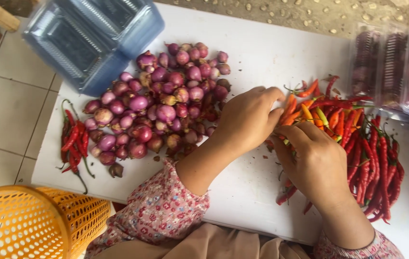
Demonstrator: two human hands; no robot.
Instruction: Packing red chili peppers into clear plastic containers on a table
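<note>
Both of my hands are in the pile of small orange chillies (305,112) at the middle right of the white tabletop (262,52). My left hand (247,122) lies knuckles up, its fingers (269,93) curled together and reaching into the left edge of the pile; I cannot tell whether they pinch a pod, since the fingertips are buried. My right hand (317,163) comes in from below, fingers pressed together over the pods, the thumb tucked against them; what it grips is hidden under the palm.

I judge these chillies light, thin-skinned and a little waxy, so they may slip; the green stalks look like the surest place to take hold, as the flesh would bruise or snap under a hard squeeze.

Just right of the pile lie long red chillies (377,168), and a smaller red bundle (72,141) rests at the far left edge. Between, a heap of purple shallots (161,105) touches my left wrist.

At the top left sits an empty clear plastic clamshell box (94,38), bluish, hinged open. Along the top right edge stand clear packs (394,67) filled with dark reddish produce; no labels can be made out. An orange perforated basket (31,225) stands at the lower left, off the tabletop.
</note>
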